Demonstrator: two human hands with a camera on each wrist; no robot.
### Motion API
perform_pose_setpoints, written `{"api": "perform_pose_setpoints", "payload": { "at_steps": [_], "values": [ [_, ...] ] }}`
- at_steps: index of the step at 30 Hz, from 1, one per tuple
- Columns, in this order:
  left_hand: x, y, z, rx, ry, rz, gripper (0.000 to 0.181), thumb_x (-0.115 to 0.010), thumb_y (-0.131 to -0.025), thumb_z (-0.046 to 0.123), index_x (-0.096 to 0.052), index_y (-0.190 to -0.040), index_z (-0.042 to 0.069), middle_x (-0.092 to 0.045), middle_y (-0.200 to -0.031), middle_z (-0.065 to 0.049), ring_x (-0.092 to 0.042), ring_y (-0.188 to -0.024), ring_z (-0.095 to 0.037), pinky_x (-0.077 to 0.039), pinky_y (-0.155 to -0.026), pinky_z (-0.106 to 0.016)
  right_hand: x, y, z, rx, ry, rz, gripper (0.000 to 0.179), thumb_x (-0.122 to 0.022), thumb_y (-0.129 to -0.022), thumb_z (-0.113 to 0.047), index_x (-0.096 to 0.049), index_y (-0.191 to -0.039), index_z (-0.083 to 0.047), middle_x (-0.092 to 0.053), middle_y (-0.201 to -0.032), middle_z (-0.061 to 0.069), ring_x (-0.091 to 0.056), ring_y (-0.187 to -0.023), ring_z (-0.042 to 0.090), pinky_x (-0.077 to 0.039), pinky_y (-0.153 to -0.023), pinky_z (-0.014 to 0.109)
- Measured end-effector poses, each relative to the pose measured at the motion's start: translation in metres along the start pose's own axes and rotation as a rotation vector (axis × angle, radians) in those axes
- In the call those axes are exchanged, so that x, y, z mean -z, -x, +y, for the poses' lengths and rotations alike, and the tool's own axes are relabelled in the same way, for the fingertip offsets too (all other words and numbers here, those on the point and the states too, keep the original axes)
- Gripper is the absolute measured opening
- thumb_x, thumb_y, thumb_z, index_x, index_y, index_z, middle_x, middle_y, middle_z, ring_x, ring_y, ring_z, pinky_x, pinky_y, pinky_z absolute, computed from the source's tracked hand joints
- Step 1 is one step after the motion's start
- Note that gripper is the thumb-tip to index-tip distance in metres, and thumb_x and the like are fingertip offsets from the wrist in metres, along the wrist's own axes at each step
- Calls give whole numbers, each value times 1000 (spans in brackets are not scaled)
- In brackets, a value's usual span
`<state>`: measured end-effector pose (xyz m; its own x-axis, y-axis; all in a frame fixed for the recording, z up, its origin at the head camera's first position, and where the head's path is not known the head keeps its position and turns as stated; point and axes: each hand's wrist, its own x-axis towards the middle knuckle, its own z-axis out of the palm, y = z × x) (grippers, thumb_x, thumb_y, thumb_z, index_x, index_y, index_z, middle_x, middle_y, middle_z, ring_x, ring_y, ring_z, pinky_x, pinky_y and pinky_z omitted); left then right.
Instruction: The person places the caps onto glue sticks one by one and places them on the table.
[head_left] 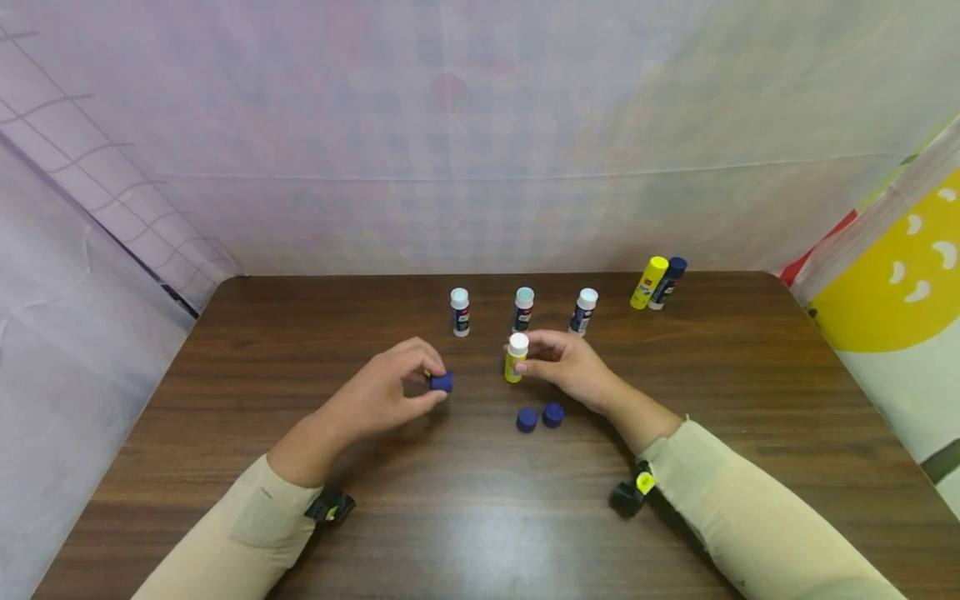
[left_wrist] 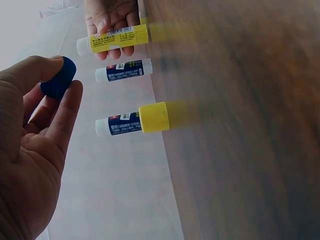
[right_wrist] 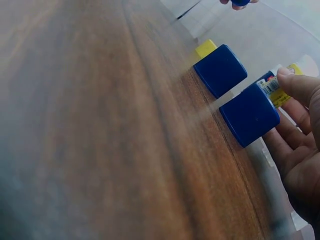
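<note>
My left hand [head_left: 386, 387] pinches a blue cap [left_wrist: 59, 78] between thumb and fingertips, a little above the table. A yellow cap [left_wrist: 155, 117] stands beyond that hand, mostly hidden by it in the head view. With thumb and fingers, my right hand [head_left: 566, 367] grips an upright yellow glue stick [head_left: 514, 360] whose white top is bare. Two blue caps [head_left: 527, 419] [head_left: 553, 415] lie close together in front of the right hand. In the right wrist view they look large and partly cover the yellow stick's lower end.
Three uncapped glue sticks [head_left: 460, 313] [head_left: 523, 309] [head_left: 582, 311] with dark labels stand in a row behind the hands. At the back right, a yellow glue stick [head_left: 648, 283] and a dark blue one [head_left: 667, 283] stand capped, side by side. A cloth [head_left: 450, 208] hangs behind the wooden table [head_left: 480, 517].
</note>
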<state>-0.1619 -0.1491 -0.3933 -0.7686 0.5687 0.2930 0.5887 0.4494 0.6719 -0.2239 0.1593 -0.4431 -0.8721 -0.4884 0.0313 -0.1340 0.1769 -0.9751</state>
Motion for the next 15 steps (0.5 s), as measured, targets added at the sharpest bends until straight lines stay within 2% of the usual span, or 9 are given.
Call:
{"api": "perform_pose_setpoints", "payload": {
  "at_steps": [9, 15],
  "values": [
    [2, -3, 4, -28, -17, 16, 22, -80, -88, -1, -65, -104, 4, -65, -110, -8, -66, -100, -18, -63, -86, -26, 0, 2, 0, 5, 11, 26, 38, -75, -93, -1, -65, -129, 5, -69, -130, 25, -71, -108, 11, -61, -92, 25],
    [4, -9, 8, -57, -9, 28, 23, -81, -88, -1, -64, -104, 2, -65, -111, -10, -68, -99, -19, -64, -85, -29, 0, 3, -2, 21, 4, 40, 36, -75, -93, -1, -67, -128, 3, -70, -130, 24, -71, -107, 11, -61, -90, 26]
  ]
}}
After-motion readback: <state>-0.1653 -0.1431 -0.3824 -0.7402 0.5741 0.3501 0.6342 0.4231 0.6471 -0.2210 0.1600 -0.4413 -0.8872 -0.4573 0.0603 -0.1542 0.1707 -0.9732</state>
